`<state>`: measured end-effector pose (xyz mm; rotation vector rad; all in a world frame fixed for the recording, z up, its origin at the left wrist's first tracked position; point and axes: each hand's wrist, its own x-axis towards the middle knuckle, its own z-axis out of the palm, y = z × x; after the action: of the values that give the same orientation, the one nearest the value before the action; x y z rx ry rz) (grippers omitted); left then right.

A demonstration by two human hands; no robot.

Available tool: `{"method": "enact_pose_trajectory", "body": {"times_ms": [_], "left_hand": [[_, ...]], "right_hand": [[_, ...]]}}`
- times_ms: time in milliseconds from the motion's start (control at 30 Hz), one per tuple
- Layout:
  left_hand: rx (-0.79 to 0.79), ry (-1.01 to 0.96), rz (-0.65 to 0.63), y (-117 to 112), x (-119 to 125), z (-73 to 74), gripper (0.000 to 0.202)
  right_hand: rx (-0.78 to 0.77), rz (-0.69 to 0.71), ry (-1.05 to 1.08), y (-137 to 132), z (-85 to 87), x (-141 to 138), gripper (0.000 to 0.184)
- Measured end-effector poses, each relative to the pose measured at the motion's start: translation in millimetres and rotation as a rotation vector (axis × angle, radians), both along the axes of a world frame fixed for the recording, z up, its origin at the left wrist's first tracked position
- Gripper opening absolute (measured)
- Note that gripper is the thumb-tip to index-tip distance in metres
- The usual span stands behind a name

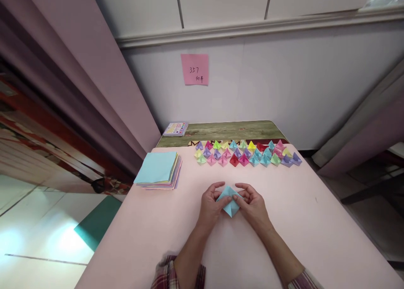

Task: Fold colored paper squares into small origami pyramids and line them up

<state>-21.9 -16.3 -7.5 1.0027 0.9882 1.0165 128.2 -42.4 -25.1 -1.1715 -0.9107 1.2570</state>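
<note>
Between my two hands is a light blue folded origami paper (231,210), diamond-shaped with one corner pointing toward me. My left hand (212,201) grips its left side, thumb on the front and fingers curled behind. On the opposite side, my right hand (252,202) pinches the paper the same way, its thumb near the middle crease. Both thumb tips lie close together on the paper. Part of its back is hidden by my fingers.
Several small folded paper boats (243,159) in many colours stand in rows across the far side of the pink table (195,247). A stack of coloured paper sheets (158,167) lies at the left. Behind it is a small booklet (176,129). A pink note (195,70) hangs on the wall.
</note>
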Motion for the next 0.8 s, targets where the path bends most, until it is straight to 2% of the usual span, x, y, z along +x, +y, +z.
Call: {"method": "enact_pose_trajectory", "body": {"times_ms": [100,167,333,500,700,800], "left_hand": [[0.008,0.004,-0.054,-0.3,-1.1,-1.3,0.041],[0.021,0.003,-0.087,-1.1,-1.5,-2.6,0.038],[-0.010,-0.088,-0.159,-3.0,0.4,-5.2,0.046],[-0.057,-0.116,-0.190,-2.8,1.4,-2.4,0.035],[-0.008,-0.109,-0.251,-4.4,-0.1,0.1,0.025],[0.138,-0.009,-0.196,-4.4,-0.9,2.0,0.020]], "right_hand": [[-0.016,0.086,-0.025,0.6,0.4,2.7,0.037],[-0.013,0.115,-0.034,0.7,0.3,3.8,0.034],[-0.013,0.035,0.040,-0.4,3.4,2.6,0.032],[-0.017,0.038,0.110,-1.1,7.4,4.3,0.031],[-0.059,0.031,0.140,0.7,7.3,8.4,0.032],[-0.126,0.050,0.173,0.6,9.0,8.4,0.034]]}}
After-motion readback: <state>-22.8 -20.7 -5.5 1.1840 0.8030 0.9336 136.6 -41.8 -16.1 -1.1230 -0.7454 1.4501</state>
